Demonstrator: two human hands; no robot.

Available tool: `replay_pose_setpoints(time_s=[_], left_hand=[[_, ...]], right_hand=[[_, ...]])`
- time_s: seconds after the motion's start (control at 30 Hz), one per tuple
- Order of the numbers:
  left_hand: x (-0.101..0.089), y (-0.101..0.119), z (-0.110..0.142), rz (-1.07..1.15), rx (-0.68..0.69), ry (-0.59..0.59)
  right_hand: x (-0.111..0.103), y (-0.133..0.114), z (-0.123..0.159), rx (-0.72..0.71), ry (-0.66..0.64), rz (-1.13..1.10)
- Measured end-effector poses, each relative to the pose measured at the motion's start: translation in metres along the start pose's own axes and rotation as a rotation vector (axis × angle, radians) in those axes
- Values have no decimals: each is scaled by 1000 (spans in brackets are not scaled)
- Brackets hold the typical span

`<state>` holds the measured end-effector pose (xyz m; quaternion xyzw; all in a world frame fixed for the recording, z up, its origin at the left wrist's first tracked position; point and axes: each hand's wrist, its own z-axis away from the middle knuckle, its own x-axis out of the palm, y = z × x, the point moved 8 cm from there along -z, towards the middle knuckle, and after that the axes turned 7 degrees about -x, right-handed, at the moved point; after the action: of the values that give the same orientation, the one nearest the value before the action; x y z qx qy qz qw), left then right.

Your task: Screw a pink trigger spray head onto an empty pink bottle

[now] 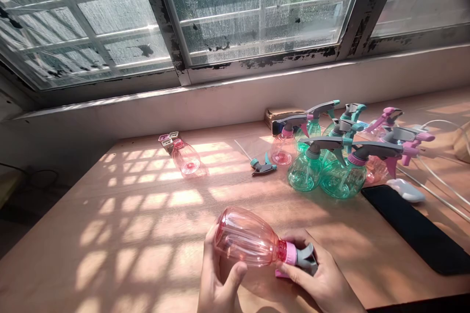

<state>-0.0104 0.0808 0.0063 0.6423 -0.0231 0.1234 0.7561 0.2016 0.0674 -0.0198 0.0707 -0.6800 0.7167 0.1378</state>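
A clear pink spray bottle point(246, 238) lies sideways in both my hands near the table's front edge. My left hand point(217, 284) wraps around the bottle's body, thumb across its underside. My right hand point(320, 281) is closed on the grey and pink spray head point(301, 257) at the bottle's neck. A second pink bottle point(185, 157) lies on its side farther back to the left. A loose grey and teal spray head with its tube point(261, 165) lies in the middle of the table.
A cluster of several green and pink spray bottles point(332, 166) stands at the back right. A black phone point(414, 227) lies flat at the right, beside a white mouse point(406, 189) and white cables point(440, 195). A window sill runs behind the wooden table point(128, 215).
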Motion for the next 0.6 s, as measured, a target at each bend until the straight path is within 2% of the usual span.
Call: replay_pose_setpoints(time_s=[0.13, 0.37, 0.47, 0.6], left_hand=[[-1, 1, -1, -16, -26, 44], [-4, -17, -4, 12, -20, 32], [-6, -16, -4, -38, 6, 45], [-2, -8, -4, -50, 20, -8]], right_hand=[[2, -3, 0, 6, 4, -9], [-3, -3, 0, 66, 59, -87], [-3, -3, 1, 81, 41, -105], [-1, 1, 2, 69, 19, -82]])
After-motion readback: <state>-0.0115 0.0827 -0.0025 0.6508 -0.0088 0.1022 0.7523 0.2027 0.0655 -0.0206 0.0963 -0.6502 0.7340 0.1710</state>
